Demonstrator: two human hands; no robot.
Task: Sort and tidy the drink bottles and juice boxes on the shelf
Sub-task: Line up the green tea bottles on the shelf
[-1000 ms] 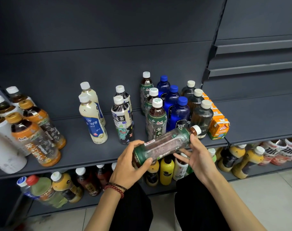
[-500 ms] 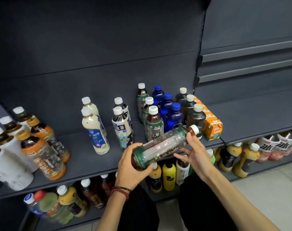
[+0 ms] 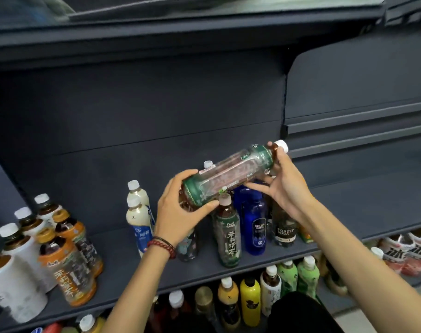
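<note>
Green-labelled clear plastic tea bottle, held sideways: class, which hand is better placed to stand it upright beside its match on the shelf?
Right, probably. The right hand holds the green-labelled clear plastic tea bottle near its cap, while the left hand covers the base that must land.

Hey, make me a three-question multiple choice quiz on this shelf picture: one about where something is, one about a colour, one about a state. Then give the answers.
1. Where is the green-label tea bottle?
A. Standing on the bottom shelf
B. In the air, held by both hands
C. Lying on the floor

2. What colour is its cap?
A. White
B. Blue
C. Orange

3. How does it lie?
A. Upright
B. Upside down
C. Roughly sideways, cap up to the right

Answers:
1 B: the left hand grips its base and the right hand holds its neck end.
2 A: the cap shows white just past the right hand's fingers.
3 C: its long axis runs from one hand to the other.
</note>
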